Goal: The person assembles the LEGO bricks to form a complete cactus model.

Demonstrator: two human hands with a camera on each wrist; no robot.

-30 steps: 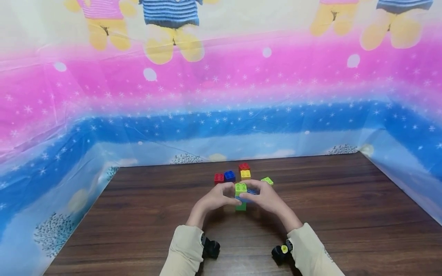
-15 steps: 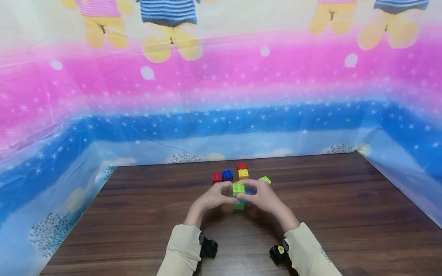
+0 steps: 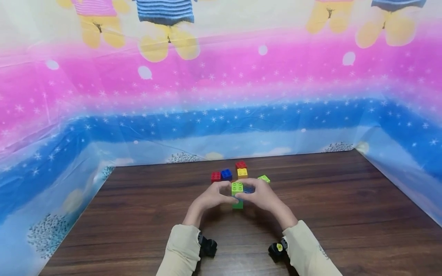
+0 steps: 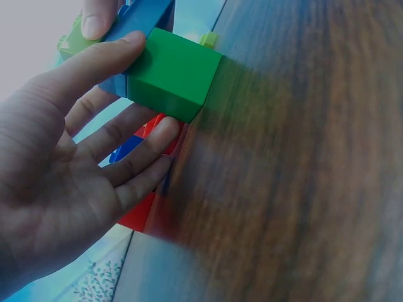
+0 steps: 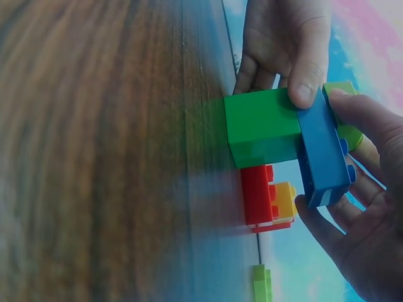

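Note:
A small tower stands on the table between my hands: a green brick [image 5: 261,126] at the bottom, a long blue brick [image 5: 324,148] across it, and a lime brick [image 3: 237,188] on top. The blue brick juts out toward the right-hand side. My left hand [image 3: 211,196] pinches the tower from the left, its thumb over the seam of green and blue in the left wrist view. From the other side my right hand [image 3: 264,197] grips the lime brick, thumb in front. The far fingertips of both hands are partly hidden behind the bricks.
Behind the hands are a red brick [image 3: 215,176], a dark blue brick [image 3: 226,174], a yellow brick [image 3: 242,173] and another red brick [image 3: 241,165]. A flat lime piece [image 3: 264,179] lies to their right. A printed cloth [image 3: 221,142] hangs along the back edge of the wooden table [image 3: 138,214].
The head view has drifted slightly, so everything sits a little further left. Both hands keep their hold on the tower, with hardly any visible movement.

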